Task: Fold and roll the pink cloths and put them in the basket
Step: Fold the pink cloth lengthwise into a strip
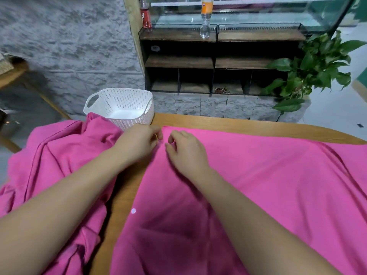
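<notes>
Pink flat cloth (258, 185): its upper-centre corner lies between left grip (137, 143) and right grip (184, 149); we cannot confirm either pinch.

The spread pink cloth (258, 185) is matt, smooth fabric; the heaped pink cloth (59, 155) is the same stuff, creased. The basket (119, 102) is white perforated plastic with a faint sheen. The table (238, 124) is pale, smooth wood, and the wall (69, 46) is rough grey stone

left hand (139, 144) pinches pink cloth (258, 185) corner, right hand (187, 150) beside; white basket (121, 102) behind.
</notes>
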A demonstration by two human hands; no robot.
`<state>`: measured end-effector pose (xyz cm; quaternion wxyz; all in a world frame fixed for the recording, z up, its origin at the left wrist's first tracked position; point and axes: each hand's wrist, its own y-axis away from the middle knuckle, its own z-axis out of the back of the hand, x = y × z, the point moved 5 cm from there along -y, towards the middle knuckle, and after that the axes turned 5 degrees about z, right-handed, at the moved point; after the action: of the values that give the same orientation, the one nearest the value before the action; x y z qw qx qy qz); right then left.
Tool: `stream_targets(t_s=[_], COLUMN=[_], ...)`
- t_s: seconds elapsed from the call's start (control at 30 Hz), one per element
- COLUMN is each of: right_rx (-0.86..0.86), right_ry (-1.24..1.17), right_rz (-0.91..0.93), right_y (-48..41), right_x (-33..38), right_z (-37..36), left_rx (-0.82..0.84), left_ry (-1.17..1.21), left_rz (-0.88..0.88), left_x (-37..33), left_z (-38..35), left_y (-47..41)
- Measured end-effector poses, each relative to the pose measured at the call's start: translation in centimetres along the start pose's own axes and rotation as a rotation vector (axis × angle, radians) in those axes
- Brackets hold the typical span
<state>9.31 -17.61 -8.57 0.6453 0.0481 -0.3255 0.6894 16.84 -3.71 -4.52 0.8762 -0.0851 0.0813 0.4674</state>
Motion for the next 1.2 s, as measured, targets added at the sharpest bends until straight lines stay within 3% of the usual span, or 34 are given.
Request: stream_targets(t_s=[0.13, 0.37, 0.53, 0.67, 0.83, 1.03, 1.2], right_rx=[0.014, -0.005, -0.026, -0.017, -0.035, -0.070, -0.083], right_ry=[-0.002, 0.054, -0.008, -0.035, -0.081, -0.181, -0.182], right_rz=[0.063, 0.100, 0.088, 0.071, 0.032, -0.038, -0.128], right_y=[0.6, 0.7, 0.9, 0.7, 0.6, 0.4, 0.4], right_x=[-0.7, -1.1, -1.4, -1.6, -1.7, -1.8, -2.2], right_z=[-2.0, -2.8, -2.7, -2.7, -2.6, -2.3, -2.0], left_rx=[-0.086, -0.091, 0.014, 0.073, 0.027, 0.047, 0.162], left_ry=[0.137, 0.232, 0.275, 0.465, 0.659, 0.741, 0.816], left_rz=[0.069, 0.206, 0.339, 0.355, 0.388, 0.319, 0.225], left_x=[1.4, 3.0, 3.8, 4.1, 4.1, 3.3, 1.7], left_z=[-0.7, -2.4, -3.4, -4.1, -4.1, -4.3, -4.2], left_y=[0.4, 1.1, 1.1, 1.1, 1.3, 1.3, 1.6])
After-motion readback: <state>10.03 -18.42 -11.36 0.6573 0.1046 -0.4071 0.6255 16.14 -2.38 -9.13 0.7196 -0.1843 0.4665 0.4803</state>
